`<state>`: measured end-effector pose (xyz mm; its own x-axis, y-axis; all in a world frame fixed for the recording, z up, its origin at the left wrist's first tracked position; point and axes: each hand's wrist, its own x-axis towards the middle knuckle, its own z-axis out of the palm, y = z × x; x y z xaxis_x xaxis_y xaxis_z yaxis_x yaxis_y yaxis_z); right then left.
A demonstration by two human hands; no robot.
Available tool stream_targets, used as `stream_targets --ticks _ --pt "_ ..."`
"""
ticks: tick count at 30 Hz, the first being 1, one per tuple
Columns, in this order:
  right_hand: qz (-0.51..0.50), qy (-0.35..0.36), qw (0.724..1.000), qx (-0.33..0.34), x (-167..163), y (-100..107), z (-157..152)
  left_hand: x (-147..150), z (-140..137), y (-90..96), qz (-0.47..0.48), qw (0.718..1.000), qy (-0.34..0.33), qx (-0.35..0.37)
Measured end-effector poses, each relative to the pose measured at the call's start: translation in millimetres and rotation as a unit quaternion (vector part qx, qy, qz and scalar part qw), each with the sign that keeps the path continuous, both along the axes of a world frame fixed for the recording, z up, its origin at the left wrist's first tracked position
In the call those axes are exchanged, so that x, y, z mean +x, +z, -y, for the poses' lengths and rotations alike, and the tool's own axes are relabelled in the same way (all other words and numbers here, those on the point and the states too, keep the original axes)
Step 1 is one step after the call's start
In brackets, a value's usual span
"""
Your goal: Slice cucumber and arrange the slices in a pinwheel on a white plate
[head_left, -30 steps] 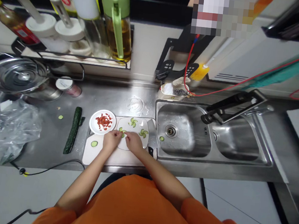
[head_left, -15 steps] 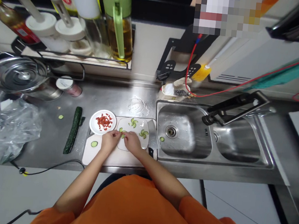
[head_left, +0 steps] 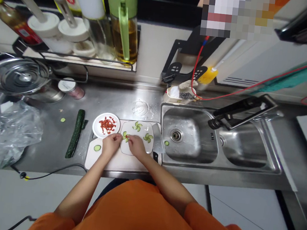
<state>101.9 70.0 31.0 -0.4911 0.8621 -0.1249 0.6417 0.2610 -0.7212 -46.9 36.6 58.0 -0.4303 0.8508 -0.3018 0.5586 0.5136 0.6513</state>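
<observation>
Over the left edge of a white plate (head_left: 136,148) with rounded corners, my left hand (head_left: 110,143) has its fingers pinched together; what they hold, if anything, is too small to name. My right hand (head_left: 137,145) faces it over the same plate, thumb and finger closed at a small red piece (head_left: 127,136). Between the fingertips lies a pinwheel of cucumber slices (head_left: 124,135), partly hidden. Two more cucumber pinwheels (head_left: 137,126) sit farther back and to the right. A round white dish (head_left: 95,128) of small red pieces stands just beyond my left hand.
Under the plate is a cutting board (head_left: 93,161), with a cucumber slice (head_left: 97,148) on it. A cleaver (head_left: 158,139) lies at its right, beside the steel sink (head_left: 190,133). To the left are a cucumber (head_left: 75,134), a plastic bag (head_left: 22,130) and a lidded pot (head_left: 23,75).
My two hands have drawn slightly apart, showing more of the left pinwheel. A red piece now shows at my right fingertips. The whole view has shifted a little.
</observation>
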Motion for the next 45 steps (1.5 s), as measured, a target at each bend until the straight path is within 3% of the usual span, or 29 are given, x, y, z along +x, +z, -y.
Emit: stream_targets --ticks 8,16,29,45 --pt "0.04 -0.04 0.998 0.003 -8 -1 -4 0 1 -0.5 0.001 1.0 0.002 -0.001" --pt "0.099 -0.038 0.994 0.018 -14 -1 -6 -3 2 -1.8 0.017 1.0 0.009 0.0" --pt "0.102 -0.023 0.994 0.037 -19 -1 -5 -7 1 -12.6 0.04 0.999 -0.009 0.026" --pt "0.1 -0.036 0.994 0.02 -10 4 -7 -5 -2 -6.8 0.03 0.998 -0.042 0.037"
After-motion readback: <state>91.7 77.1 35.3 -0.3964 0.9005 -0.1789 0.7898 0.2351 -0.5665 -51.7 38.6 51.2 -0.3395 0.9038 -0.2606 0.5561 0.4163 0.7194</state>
